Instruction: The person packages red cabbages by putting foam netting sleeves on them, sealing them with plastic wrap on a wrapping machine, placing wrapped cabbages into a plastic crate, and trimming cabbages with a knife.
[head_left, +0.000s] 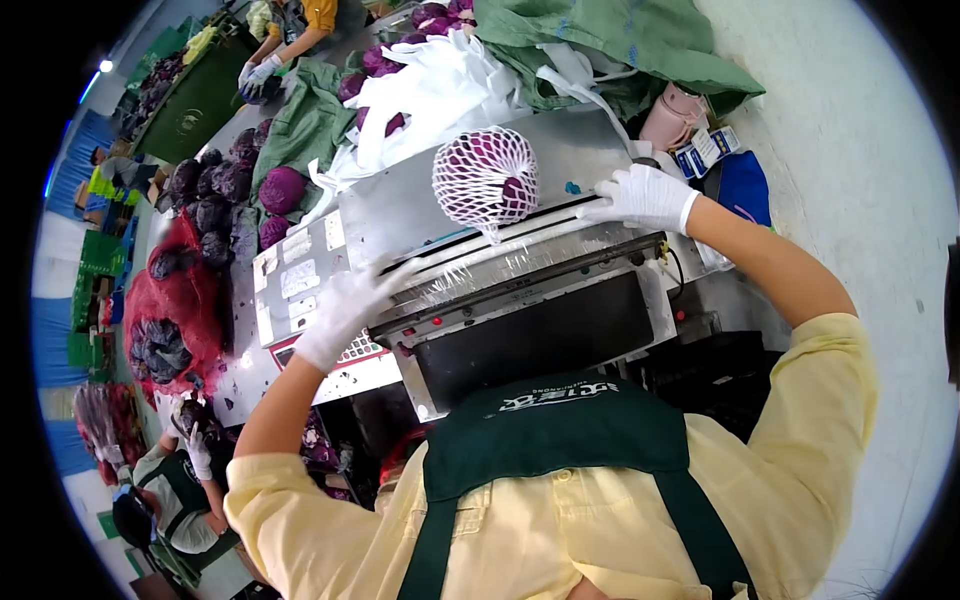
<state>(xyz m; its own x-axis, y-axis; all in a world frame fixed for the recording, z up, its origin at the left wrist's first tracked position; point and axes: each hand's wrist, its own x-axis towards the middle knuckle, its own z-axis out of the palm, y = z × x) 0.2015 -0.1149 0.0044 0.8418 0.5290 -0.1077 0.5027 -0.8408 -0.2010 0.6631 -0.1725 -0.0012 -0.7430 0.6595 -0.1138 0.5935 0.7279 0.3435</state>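
Observation:
A purple cabbage in a white foam net (485, 182) sits on the metal top of a wrapping machine (580, 140). My left hand (345, 312), in a white glove, hovers at the left end of the machine's front edge, slightly blurred, its fingers stretched out and apart. At the right end, my right hand (648, 196), also gloved, reaches over the edge with extended fingers; I cannot make out anything held in it. Clear plastic film (470, 280) hangs along the front between both hands.
White foam nets (440, 85) are heaped behind the cabbage, beside green sacks (640, 40). A pink cup (672, 118) stands at the back right. Loose purple cabbages (282, 190) and a red mesh bag (185, 310) lie to the left. A co-worker (190, 490) works at the lower left.

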